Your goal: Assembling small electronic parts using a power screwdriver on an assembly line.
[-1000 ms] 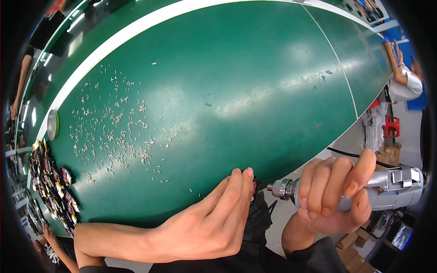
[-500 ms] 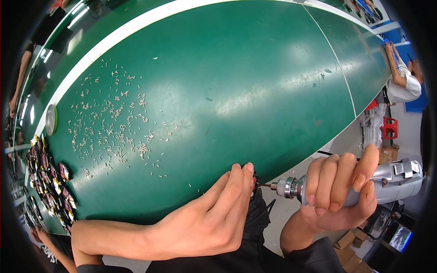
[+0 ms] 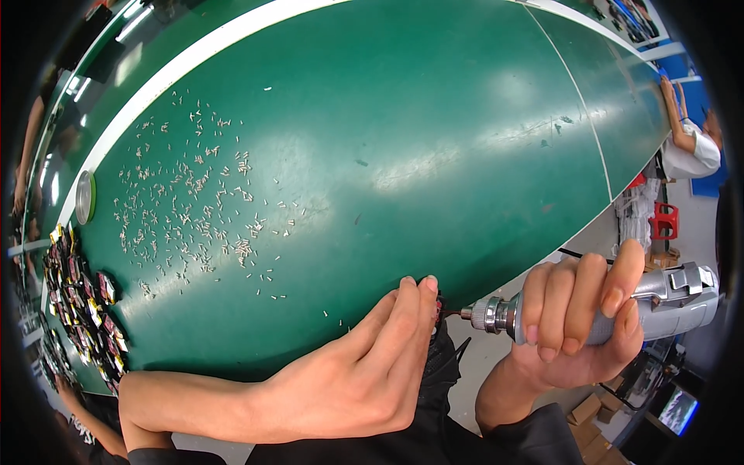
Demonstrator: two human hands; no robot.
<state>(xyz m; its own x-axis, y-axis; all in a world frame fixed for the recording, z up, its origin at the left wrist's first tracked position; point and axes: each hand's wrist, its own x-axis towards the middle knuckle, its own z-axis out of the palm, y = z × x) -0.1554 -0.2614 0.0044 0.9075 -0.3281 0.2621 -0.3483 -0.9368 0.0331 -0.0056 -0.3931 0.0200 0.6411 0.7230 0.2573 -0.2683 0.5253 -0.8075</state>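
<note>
Green table (image 3: 434, 116): r. hand (image 3: 577, 325) grips driver (image 3: 659, 306), maybe touching part (image 3: 439, 306).

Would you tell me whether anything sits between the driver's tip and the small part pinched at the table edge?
Nothing visible: the silver power driver in the right hand points straight at the small dark part under the left hand fingertips.

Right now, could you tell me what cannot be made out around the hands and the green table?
- Head view: the small part under the left hand is almost wholly hidden by its fingertips.
- The tip of the silver power screwdriver vanishes behind that part; the right hand covers its body.
- The tiny metal pieces on the green table are too small to identify.
- The coloured parts blur at the fisheye rim.
</note>
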